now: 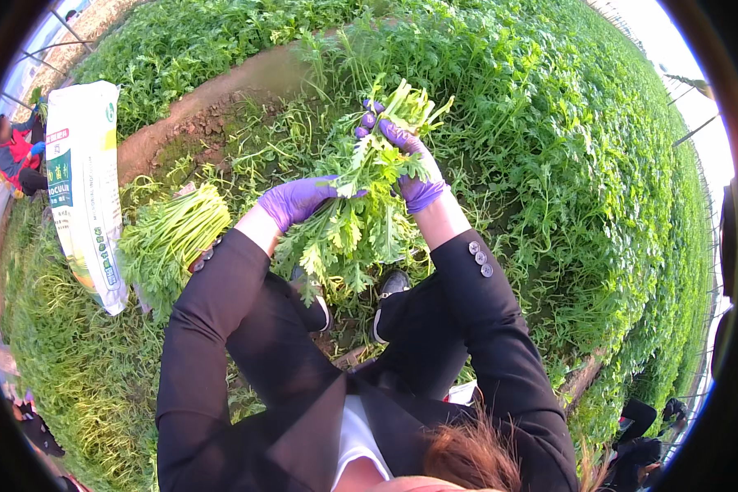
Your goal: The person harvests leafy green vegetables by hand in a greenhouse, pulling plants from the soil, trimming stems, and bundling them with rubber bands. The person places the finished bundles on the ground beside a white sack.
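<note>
A bunch of leafy greens (375, 212) with lobed leaves, apparently crown daisy greens, hangs over the ground in front of my knees. My right hand (409, 150), in a purple disposable glove, is closed around its pale stems, whose ends point up and away from me. My left hand (298, 200), gloved the same way, holds the leafy part from the left side. Leaves hide some of its fingers. Left of my left forearm lies a larger pile of picked greens (187, 215), its stems aligned and its leaves towards the lower left.
A white printed sack (86, 190) stands beyond the pile. Dense growing greens (566, 154) spread ahead and right. A bare soil strip (190, 117) crosses ahead. My shoes (395, 283) stand among trampled stems. A co-worker (21, 150) sits at far left; other people (639, 449) are lower right.
</note>
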Motion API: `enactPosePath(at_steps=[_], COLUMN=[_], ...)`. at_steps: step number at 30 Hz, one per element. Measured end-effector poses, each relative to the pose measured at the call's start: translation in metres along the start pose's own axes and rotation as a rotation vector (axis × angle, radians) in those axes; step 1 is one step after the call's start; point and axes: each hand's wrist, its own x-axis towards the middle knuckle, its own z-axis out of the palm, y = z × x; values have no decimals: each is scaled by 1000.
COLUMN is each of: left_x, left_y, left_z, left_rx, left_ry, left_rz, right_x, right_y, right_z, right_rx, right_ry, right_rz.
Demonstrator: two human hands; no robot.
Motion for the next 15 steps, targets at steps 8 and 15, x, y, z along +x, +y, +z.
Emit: enactPosePath(at_steps=[8, 15], left_x=[14, 23], left_y=[-1, -9], left_z=[14, 23], left_rx=[419, 69], left_ry=[203, 190], left_rz=[1, 69], right_x=[3, 10], right_y=[-12, -10], right_z=[-24, -30], right_rx=[108, 255], right_ry=[187, 43], right_rz=[-201, -307])
